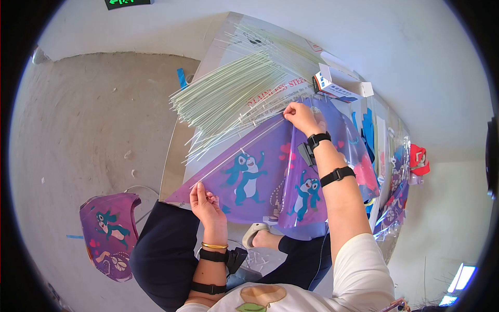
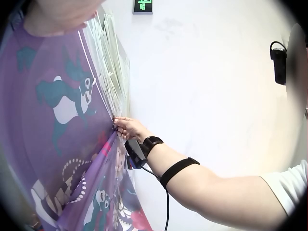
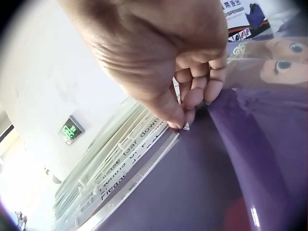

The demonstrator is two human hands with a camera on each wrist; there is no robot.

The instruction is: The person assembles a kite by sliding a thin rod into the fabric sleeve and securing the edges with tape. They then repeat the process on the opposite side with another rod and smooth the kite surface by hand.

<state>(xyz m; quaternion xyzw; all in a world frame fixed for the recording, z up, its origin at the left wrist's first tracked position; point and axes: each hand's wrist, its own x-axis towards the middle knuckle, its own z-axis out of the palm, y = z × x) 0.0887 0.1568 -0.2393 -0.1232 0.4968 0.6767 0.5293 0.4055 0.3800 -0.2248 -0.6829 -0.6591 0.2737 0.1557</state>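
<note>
A purple printed plastic sheet (image 1: 218,187) with blue cartoon rabbits lies over the near side of the table. Along its upper edge runs a thin white rod (image 1: 240,153). My left hand (image 1: 208,208) pinches the rod's near end between thumb and fingers, close to the sheet's left corner. At the rod's far end, my right hand (image 1: 301,118) pinches the sheet's edge with thumb and fingertips. The right wrist view shows a small clear bit between those fingertips (image 3: 177,121); what it is I cannot tell. Beside this hand the sheet folds over on itself.
A fan of pale thin rods (image 1: 223,88) lies beyond the sheet. An opened white box (image 1: 340,86) stands at the back right, with blue strips (image 1: 368,130) nearby. Another purple printed piece (image 1: 110,234) is on the floor at left. A red item (image 1: 419,160) sits far right.
</note>
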